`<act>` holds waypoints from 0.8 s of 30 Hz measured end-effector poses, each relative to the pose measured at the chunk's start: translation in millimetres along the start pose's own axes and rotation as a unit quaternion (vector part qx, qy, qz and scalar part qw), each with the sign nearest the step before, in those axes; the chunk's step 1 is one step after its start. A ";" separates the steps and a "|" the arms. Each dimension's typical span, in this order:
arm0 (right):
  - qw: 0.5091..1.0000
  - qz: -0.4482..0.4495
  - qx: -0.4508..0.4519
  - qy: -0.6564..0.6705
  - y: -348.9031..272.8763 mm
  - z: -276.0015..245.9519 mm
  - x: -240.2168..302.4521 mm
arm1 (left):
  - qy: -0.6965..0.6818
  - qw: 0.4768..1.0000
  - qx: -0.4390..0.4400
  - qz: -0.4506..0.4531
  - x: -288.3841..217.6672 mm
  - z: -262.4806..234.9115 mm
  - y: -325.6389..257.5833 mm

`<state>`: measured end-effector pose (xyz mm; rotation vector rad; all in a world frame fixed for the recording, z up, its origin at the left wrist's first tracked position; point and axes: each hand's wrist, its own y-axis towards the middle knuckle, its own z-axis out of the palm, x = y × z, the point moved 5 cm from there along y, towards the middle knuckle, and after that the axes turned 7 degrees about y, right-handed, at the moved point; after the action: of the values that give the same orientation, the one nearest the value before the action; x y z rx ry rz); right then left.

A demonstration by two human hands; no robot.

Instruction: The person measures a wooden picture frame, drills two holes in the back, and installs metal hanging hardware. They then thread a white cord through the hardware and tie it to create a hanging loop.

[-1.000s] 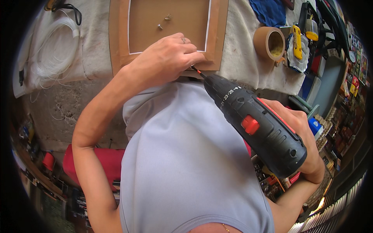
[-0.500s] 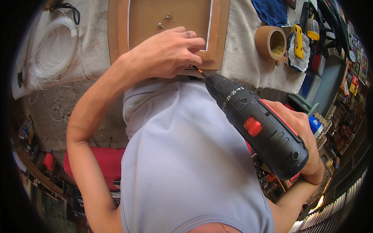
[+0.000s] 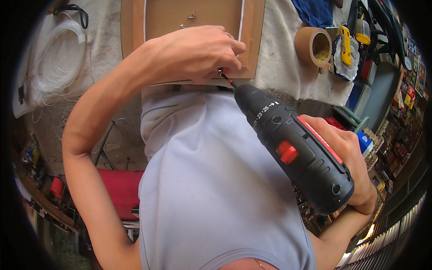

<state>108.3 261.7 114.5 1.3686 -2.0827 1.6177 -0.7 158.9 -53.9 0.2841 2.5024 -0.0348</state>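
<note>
My right hand [image 3: 339, 153] is wrapped around a black and red cordless drill [image 3: 292, 150], tilted so that its bit points up and left. The bit's tip meets a small shiny screw [image 3: 220, 71] at the near edge of a wooden frame [image 3: 249, 67]. My left hand [image 3: 207, 54] reaches across the frame, its fingers curled and pinched together at that screw; the fingertips are partly hidden. On the brown backing board [image 3: 168, 20] inside the frame, beyond my left hand, lie a few small loose metal screws [image 3: 192, 15].
A beige cloth [image 3: 281, 56] covers the table. At the right are a roll of brown tape [image 3: 310, 47], a yellow utility knife [image 3: 345, 45] and a blue cloth [image 3: 312, 13]. A coil of clear line [image 3: 58, 58] lies at the left. A red seat [image 3: 119, 193] is below the table.
My left hand has shifted slightly right, with its elbow further out to the left. The drill has moved a little left, and the screw at its tip shows more. The frame sits slightly further left.
</note>
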 end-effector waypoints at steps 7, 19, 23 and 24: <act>1.000 0.007 -0.003 0.015 1.3 -0.2 0.7 | -0.018 1.000 0.009 0.009 0.9 -2.6 2.6; 1.000 0.002 0.006 -0.023 8.2 -0.8 9.2 | -0.037 0.999 -0.014 0.008 4.6 1.7 0.6; 0.999 0.022 0.014 -0.034 11.2 -1.6 14.3 | -0.063 0.998 -0.026 0.004 4.6 -1.4 -2.8; 0.999 0.025 0.014 -0.037 12.1 -1.6 14.4 | -0.064 0.998 -0.027 0.005 5.2 -0.7 -2.9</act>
<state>90.7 255.1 115.8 1.4172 -2.1596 1.6455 -5.8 157.2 -56.5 0.2642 2.3699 0.0183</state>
